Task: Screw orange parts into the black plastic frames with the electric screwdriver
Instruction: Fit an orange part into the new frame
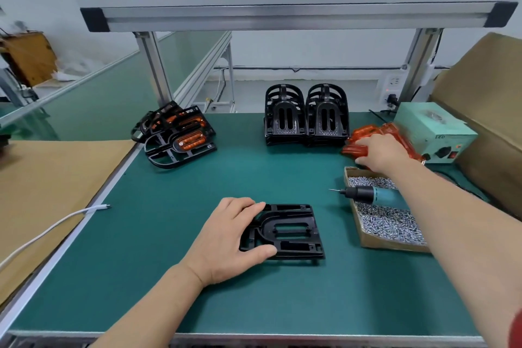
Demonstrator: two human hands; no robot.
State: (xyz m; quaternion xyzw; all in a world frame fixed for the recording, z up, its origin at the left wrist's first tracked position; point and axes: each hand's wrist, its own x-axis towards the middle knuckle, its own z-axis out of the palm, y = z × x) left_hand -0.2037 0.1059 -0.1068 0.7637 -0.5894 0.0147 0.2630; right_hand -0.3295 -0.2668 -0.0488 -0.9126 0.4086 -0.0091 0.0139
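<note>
A black plastic frame (291, 230) lies flat on the green mat near the table's middle. My left hand (230, 237) grips its left edge, fingers over the far corner and thumb on the near side. At the right rear, my right hand (380, 152) rests on a pile of orange parts (367, 133), its fingers curled around one of them. The electric screwdriver (370, 195) lies across a cardboard tray of screws (387, 223), its bit pointing left. Nobody holds it.
Two stacks of empty black frames (306, 118) stand at the back centre. Frames fitted with orange parts (176, 135) are piled at the back left. A teal power box (436, 131) and a cardboard box (485, 110) sit at the right. A white cable (56, 229) crosses the left edge.
</note>
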